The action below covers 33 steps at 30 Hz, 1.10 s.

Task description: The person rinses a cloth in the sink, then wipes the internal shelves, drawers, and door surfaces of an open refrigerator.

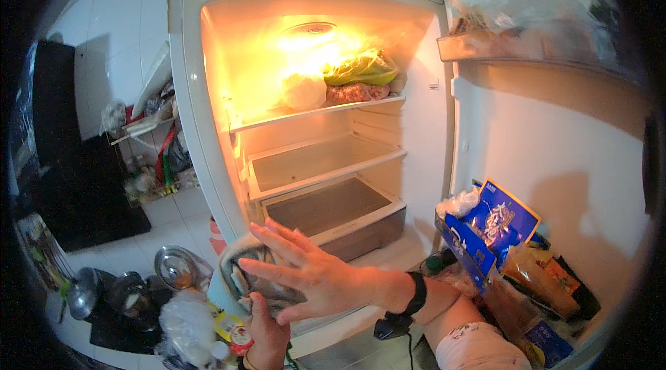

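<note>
Before me stands a refrigerator with its door swung out to the right. My left hand (265,328) holds a folded grey cloth (242,271), its thumb on the near edge. Just over the cloth is my right hand (312,276), its fingers spread; whether they touch the cloth I cannot tell. A black strap circles the right wrist. On the upper glass shelf (322,112) are a white plastic-wrapped bundle (303,91), bagged green leafy vegetables (361,69) and a bag of reddish food (358,93). Below are a middle shelf (328,167) and a crisper drawer (364,235).
The door's upper bin (520,50) holds plastic bags; blue packets (504,216) and other packages crowd the lower one. A clear plastic bag (187,323), a metal pot lid (176,266) and dark cookware (130,300) lie at lower left. A black cable hangs below my right wrist.
</note>
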{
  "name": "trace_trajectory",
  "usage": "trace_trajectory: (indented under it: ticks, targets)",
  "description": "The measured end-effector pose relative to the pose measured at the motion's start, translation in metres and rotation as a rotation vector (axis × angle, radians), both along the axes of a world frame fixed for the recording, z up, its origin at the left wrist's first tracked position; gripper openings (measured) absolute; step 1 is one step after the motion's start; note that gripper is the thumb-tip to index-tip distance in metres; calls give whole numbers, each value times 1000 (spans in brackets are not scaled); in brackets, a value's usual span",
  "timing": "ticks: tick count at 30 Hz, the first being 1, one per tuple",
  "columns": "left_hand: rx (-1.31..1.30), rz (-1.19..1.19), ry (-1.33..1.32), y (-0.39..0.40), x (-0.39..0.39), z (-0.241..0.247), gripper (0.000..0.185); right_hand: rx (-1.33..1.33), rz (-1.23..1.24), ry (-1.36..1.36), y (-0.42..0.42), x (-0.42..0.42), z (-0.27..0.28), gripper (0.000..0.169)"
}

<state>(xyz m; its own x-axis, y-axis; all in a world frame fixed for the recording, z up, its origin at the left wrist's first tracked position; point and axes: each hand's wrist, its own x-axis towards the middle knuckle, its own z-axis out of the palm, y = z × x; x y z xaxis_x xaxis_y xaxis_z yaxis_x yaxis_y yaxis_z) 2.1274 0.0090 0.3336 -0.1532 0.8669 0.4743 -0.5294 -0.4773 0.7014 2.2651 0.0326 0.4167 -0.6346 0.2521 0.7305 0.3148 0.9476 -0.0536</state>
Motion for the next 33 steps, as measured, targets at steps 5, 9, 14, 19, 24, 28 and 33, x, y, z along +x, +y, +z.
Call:
trace_trajectory:
  ticks: [5, 9, 14, 19, 24, 28, 33]
  targets:
    - [255, -509, -121, 24, 36, 21, 89, 16, -6, 129, 33, 37, -4, 72]
    - [286, -523, 273, 50, 47, 21, 89, -15, -83, 317, 56, 70, -4, 51]
    - [688, 428, 891, 58, 14, 10, 36, 173, -401, 646, 82, 116, 1, 45]
    - [610, 1237, 1270, 84, -19, -20, 29, 195, -416, 1110, 110, 131, 59, 37]
    - [613, 1503, 1408, 127, -15, -40, 28, 579, -478, 1239, 150, 164, 137, 39]
    - [611, 1489, 1486, 127, -24, -44, 38, 1116, -647, 1032, 158, 166, 208, 47]
    - [671, 1504, 1483, 126, -25, -43, 38, 1311, -846, 602, 176, 202, 278, 54]
